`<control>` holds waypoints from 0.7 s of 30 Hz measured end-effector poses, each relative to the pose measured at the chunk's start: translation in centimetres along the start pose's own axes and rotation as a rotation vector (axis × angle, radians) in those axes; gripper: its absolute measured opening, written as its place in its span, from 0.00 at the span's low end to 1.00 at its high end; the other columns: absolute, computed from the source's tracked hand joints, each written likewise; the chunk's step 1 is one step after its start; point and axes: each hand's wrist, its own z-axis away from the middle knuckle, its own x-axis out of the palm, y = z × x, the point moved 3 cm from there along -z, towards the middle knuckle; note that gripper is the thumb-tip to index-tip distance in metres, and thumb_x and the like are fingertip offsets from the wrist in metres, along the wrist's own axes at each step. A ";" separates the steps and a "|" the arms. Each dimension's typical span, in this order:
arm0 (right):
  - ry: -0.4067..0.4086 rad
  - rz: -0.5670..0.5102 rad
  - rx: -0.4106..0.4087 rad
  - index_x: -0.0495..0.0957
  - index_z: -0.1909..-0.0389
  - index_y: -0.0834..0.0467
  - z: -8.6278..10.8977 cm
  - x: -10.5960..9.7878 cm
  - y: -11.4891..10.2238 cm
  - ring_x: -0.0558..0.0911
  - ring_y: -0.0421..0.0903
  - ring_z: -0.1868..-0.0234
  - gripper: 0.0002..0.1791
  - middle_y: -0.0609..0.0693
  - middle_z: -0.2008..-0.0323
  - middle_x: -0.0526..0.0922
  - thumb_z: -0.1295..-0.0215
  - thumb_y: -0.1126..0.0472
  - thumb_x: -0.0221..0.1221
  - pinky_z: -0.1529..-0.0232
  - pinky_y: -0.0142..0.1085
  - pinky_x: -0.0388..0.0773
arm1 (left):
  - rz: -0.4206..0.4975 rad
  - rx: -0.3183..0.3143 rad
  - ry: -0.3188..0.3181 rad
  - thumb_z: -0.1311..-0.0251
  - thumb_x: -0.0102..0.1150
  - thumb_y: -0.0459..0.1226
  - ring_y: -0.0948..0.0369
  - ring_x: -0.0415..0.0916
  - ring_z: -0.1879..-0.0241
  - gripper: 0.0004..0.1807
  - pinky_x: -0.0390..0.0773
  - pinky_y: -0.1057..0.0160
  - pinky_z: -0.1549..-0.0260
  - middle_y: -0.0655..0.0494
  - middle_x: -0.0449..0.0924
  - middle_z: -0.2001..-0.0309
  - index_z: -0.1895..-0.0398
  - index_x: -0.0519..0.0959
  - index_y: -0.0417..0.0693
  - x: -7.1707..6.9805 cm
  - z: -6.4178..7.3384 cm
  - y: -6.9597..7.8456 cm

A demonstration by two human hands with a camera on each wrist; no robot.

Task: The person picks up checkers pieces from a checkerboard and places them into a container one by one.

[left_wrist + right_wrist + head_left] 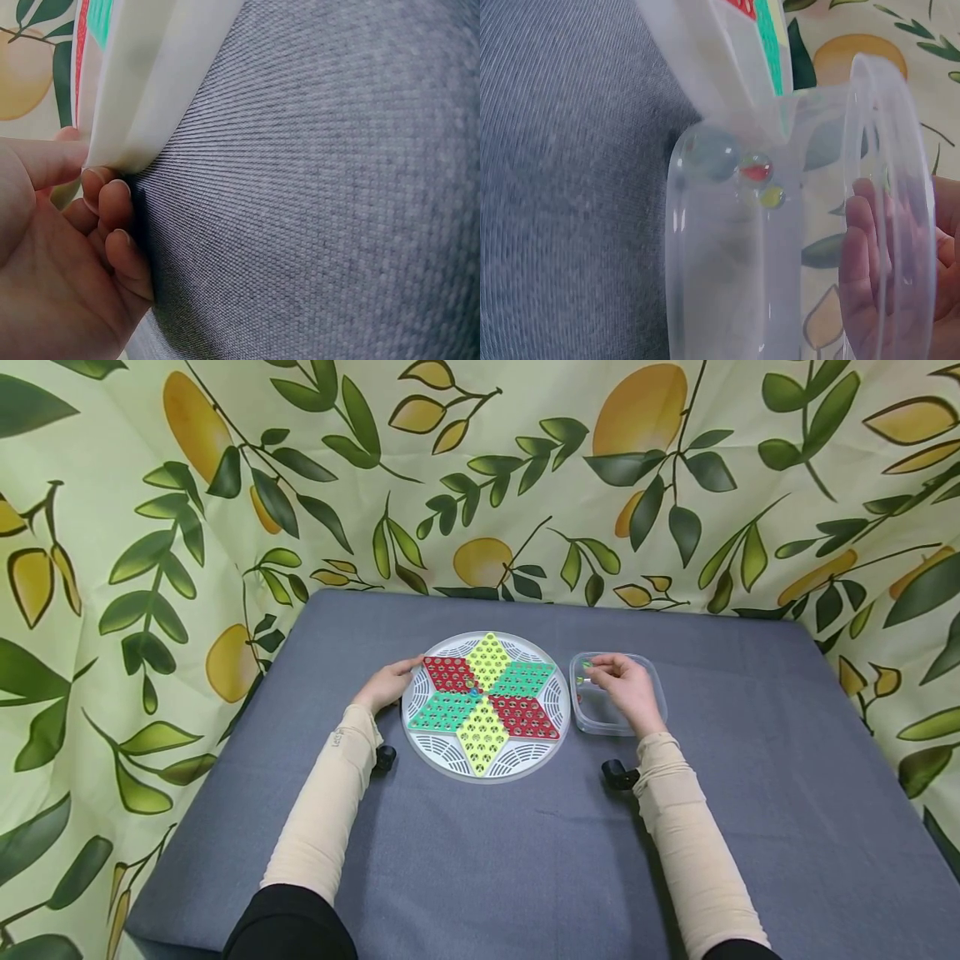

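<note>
A round Chinese checkers board [420, 752] with a red, green and yellow star lies on the grey-blue table. My left hand [388, 685] holds its left edge; in the left wrist view the thumb is at the rim and the curled fingers [116, 202] are against its side. A few marbles [475, 692] sit near the star's centre. Right of the board stands a clear plastic box [600, 727]. Over its left part my right hand [628, 689] pinches a small green marble [587, 664] at the fingertips. Inside the box, a red marble [756, 167] and a yellow marble [772, 196] lie near one end.
The board's right rim stands close beside the box. Dark wrist camera mounts [619, 775] hang at both wrists. A cloth [525, 510] printed with leaves and fruit hangs behind and beside the table [487, 860].
</note>
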 end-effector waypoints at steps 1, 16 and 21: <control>-0.002 0.006 0.000 0.76 0.52 0.65 -0.1 0.0 0.1 0.75 0.26 0.72 0.16 0.64 0.59 0.82 0.37 0.59 0.57 0.67 0.21 0.72 | -0.002 0.001 -0.002 0.29 0.33 0.42 0.52 0.56 0.33 0.25 0.56 0.53 0.33 0.53 0.50 0.26 0.29 0.55 0.65 0.0 0.0 0.0; -0.058 0.171 0.003 0.77 0.54 0.64 -0.6 0.0 1.1 0.74 0.34 0.70 0.14 0.62 0.60 0.83 0.37 0.61 0.56 0.70 0.27 0.70 | -0.003 0.007 0.003 0.28 0.34 0.42 0.54 0.50 0.28 0.25 0.51 0.53 0.30 0.56 0.51 0.26 0.29 0.56 0.65 0.0 -0.1 0.0; -0.076 0.186 0.010 0.77 0.54 0.64 -0.7 0.0 1.1 0.74 0.33 0.71 0.14 0.61 0.60 0.83 0.38 0.60 0.56 0.70 0.27 0.70 | 0.008 0.007 0.005 0.28 0.34 0.42 0.55 0.56 0.33 0.25 0.57 0.54 0.33 0.56 0.51 0.27 0.29 0.56 0.65 0.0 -0.1 0.0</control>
